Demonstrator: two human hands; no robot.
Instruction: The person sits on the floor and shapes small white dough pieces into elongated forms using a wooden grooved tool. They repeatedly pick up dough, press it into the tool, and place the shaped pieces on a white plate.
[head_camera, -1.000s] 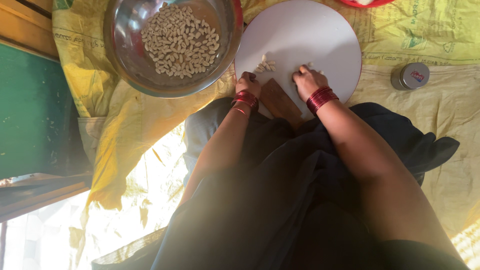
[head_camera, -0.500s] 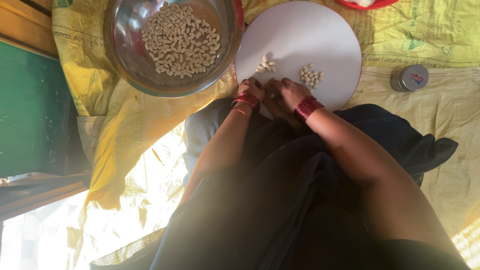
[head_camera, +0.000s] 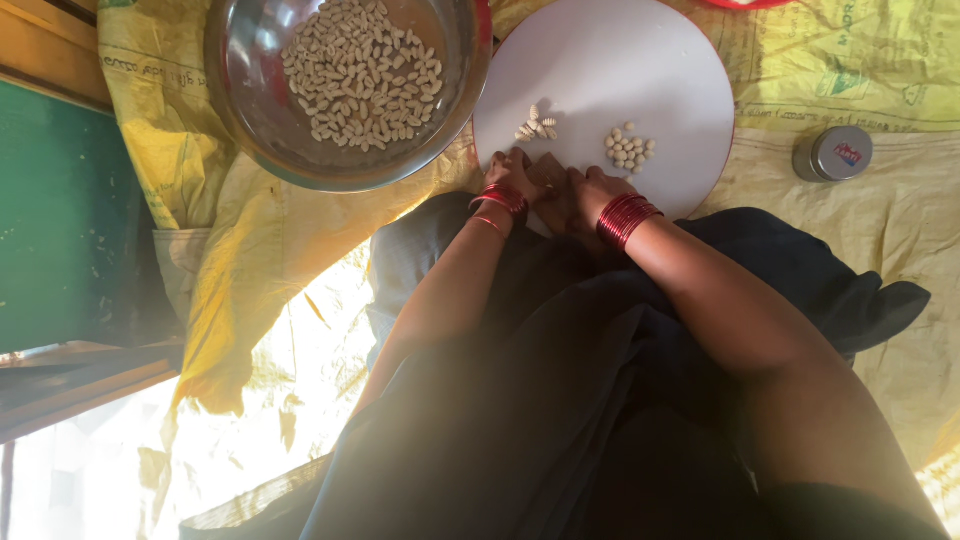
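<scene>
Both hands sit together at the near edge of the white board (head_camera: 640, 70); left hand (head_camera: 517, 172) and right hand (head_camera: 588, 188) touch each other, fingers curled inward over something small between them — whether they grip it, and what it is, cannot be told. Red bangles (head_camera: 625, 217) circle both wrists. On the board lie two small piles just beyond the fingers: the left pile (head_camera: 536, 124) and the right pile (head_camera: 629, 148), set apart. A steel bowl (head_camera: 250, 100) of pale nuts (head_camera: 360, 75) touches the board's left edge; a small round tin (head_camera: 835, 153) lies to the right on the yellow sheet (head_camera: 270, 240).
</scene>
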